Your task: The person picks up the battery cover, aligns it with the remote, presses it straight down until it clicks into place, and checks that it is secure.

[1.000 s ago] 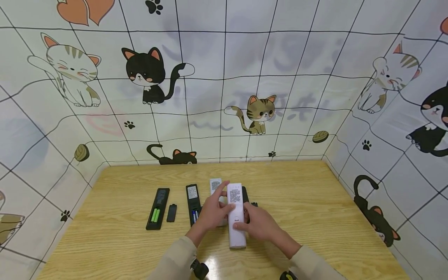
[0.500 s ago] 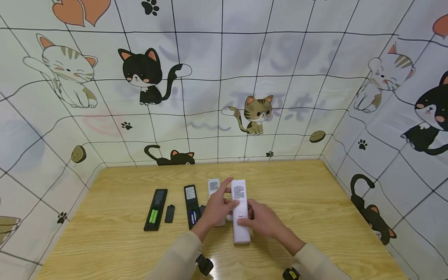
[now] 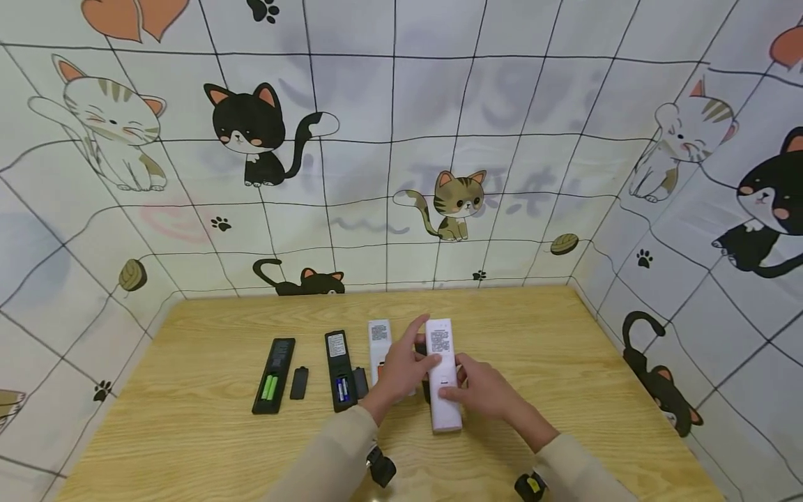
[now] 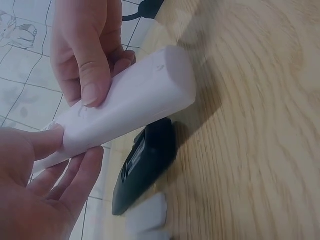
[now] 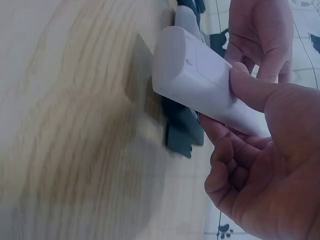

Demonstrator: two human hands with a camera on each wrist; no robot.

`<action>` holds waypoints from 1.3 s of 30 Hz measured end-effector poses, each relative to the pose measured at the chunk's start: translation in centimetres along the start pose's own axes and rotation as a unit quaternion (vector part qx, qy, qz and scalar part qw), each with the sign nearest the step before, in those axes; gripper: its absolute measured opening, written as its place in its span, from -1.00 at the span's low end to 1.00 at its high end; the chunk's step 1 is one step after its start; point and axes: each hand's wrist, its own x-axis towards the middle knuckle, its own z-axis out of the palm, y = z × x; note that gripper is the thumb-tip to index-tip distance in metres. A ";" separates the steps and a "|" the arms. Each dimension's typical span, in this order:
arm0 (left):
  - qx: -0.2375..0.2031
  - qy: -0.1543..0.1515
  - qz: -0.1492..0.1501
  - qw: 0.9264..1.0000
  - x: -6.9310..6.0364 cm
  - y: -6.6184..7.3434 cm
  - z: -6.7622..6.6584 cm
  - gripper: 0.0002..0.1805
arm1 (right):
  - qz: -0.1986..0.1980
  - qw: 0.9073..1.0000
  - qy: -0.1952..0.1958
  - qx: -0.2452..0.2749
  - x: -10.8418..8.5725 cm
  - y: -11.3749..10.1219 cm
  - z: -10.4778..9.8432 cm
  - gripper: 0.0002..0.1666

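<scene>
Pinching the remote (image 3: 442, 373), lower centre, left hand (image 3: 401, 367) and right hand (image 3: 486, 392) likely work its cover (image 5: 214, 71). Next needs thumb pressure; its fit is unclear.

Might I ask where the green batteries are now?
In the head view, the green batteries sit in the leftmost black remote, left of a small black cover.
</scene>
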 end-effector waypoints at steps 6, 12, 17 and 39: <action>-0.005 0.004 -0.003 1.000 0.9 0.4 1.3 -0.16 | 0.005 1.000 -0.023 0.004 -0.1 1.0 -1.8 -0.37; -0.021 0.004 -0.025 0.999 1.9 0.6 2.4 -0.16 | 0.003 1.000 -0.024 -0.004 -0.6 1.7 -4.2 -0.42; -0.032 0.005 -0.046 0.998 3.0 0.4 3.2 -0.16 | 0.019 0.999 -0.018 -0.025 -0.8 2.7 -5.5 -0.43; 0.020 0.044 -0.116 0.992 6.2 0.2 7.2 -0.22 | 0.049 0.994 -0.014 -0.094 -1.7 5.9 -8.6 -0.42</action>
